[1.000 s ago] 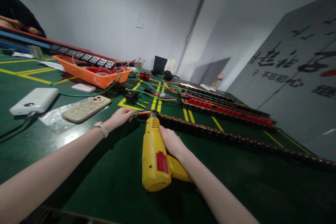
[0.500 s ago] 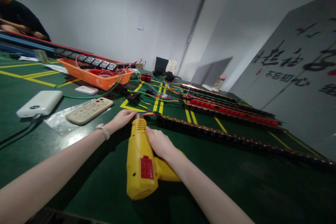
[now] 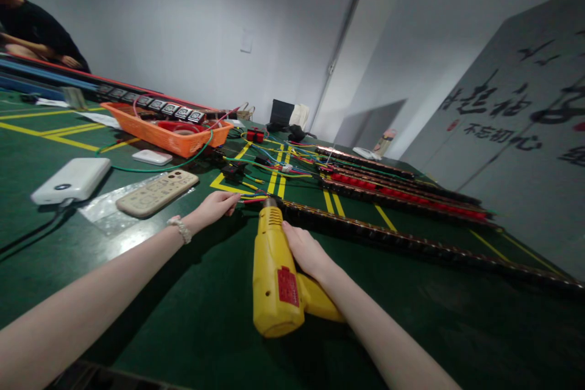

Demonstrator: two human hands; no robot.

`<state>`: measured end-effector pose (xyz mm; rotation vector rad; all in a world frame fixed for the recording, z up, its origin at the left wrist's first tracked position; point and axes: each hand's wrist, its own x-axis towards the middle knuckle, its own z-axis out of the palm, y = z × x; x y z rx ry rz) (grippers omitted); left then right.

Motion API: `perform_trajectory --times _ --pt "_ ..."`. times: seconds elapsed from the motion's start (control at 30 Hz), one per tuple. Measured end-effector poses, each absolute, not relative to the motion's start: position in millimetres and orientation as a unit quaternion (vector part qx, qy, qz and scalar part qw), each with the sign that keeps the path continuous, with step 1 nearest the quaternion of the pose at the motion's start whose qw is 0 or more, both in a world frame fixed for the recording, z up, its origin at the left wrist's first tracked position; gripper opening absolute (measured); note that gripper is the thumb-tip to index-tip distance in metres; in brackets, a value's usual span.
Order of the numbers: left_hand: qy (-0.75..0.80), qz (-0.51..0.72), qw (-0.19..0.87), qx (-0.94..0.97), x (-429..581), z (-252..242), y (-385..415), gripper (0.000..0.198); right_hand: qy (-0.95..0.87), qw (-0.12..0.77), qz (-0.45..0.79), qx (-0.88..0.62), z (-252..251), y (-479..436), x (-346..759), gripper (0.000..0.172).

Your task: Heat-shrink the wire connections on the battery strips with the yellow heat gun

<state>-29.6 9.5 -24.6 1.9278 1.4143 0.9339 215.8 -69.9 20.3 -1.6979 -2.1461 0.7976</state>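
My right hand (image 3: 307,248) is closed around a yellow heat gun (image 3: 276,274) with a red label; its metal nozzle points away from me, over the near end of a long dark strip (image 3: 365,228). Coloured wires (image 3: 254,200) come out of that end of the strip. My left hand (image 3: 218,206), with a pale band at the wrist, is closed on the wires just left of the nozzle. What lies under its fingers is partly hidden.
An orange basket (image 3: 150,136) holds parts and red tape. Left of my hand lie a phone (image 3: 158,194), a plastic bag (image 3: 103,210), a white power bank (image 3: 72,180) and a white case (image 3: 152,157). More strips (image 3: 402,195) lie at right. A person (image 3: 41,30) sits far left.
The heat gun in my right hand has shifted right, from beside my left fingers to the strip's end. My left hand has stayed nearly in place, and more of the wires shows.
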Motion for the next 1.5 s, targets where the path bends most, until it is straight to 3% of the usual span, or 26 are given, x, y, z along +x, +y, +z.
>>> perform_trajectory --times 0.47,1.17,1.5 --pt "0.538 0.350 0.270 0.718 -34 -32 17 0.052 -0.735 0.173 0.280 -0.593 20 -73 221 0.067" --pt "0.524 0.379 0.331 0.687 -30 -30 14 0.050 -0.794 0.115 0.252 -0.541 21 -73 172 0.072" --pt "0.517 0.390 0.340 0.682 -28 -26 11 0.049 -0.797 0.130 0.264 -0.528 20 -73 173 0.069"
